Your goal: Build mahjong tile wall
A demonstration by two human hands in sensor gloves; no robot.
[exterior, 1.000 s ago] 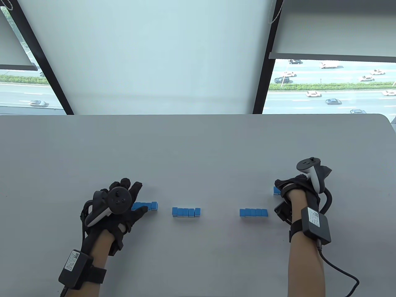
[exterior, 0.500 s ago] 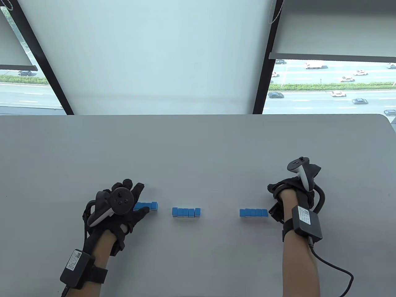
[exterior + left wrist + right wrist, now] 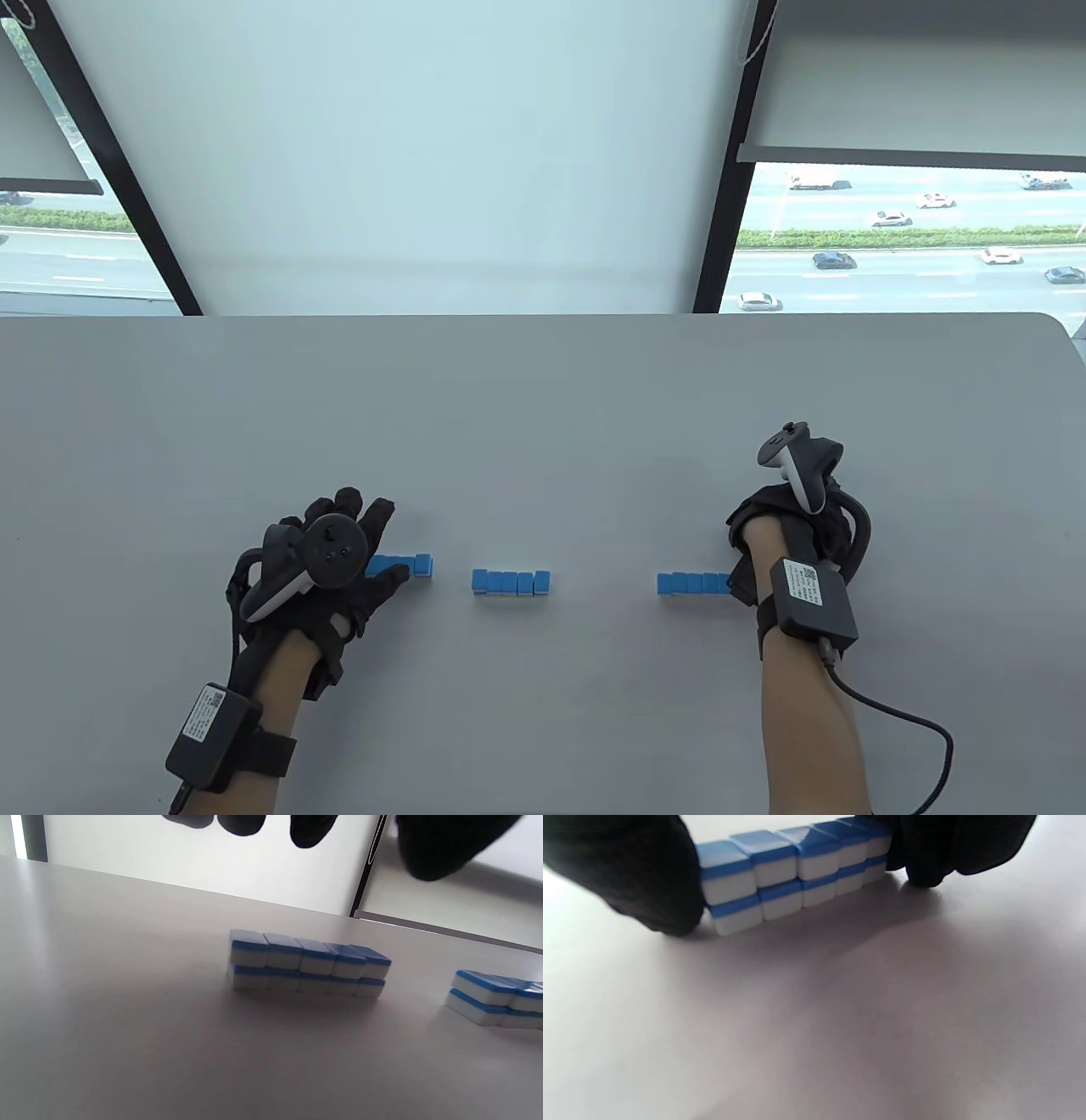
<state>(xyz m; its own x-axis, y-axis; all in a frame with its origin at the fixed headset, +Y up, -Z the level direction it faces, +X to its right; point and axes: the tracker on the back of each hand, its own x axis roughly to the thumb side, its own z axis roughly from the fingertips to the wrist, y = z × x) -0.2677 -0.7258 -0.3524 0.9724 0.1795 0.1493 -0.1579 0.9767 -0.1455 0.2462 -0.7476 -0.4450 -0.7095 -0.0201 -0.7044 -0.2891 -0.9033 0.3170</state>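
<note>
Right grip (image 3: 797, 878) pinching tile stack (image 3: 797, 866), unmarked

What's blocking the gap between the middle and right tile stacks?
Nothing visible: bare table between the middle stack and the right stack. The right hand grips a fourth stack beside the right stack's right end.

The person is wearing black sensor gloves on the left hand (image 3: 339, 577) and the right hand (image 3: 785, 531). Each is carrying a tracker on its back, dark on top with a white grip. A black box with a white label is sitting strapped on each bare forearm, trailing a black cable.
</note>
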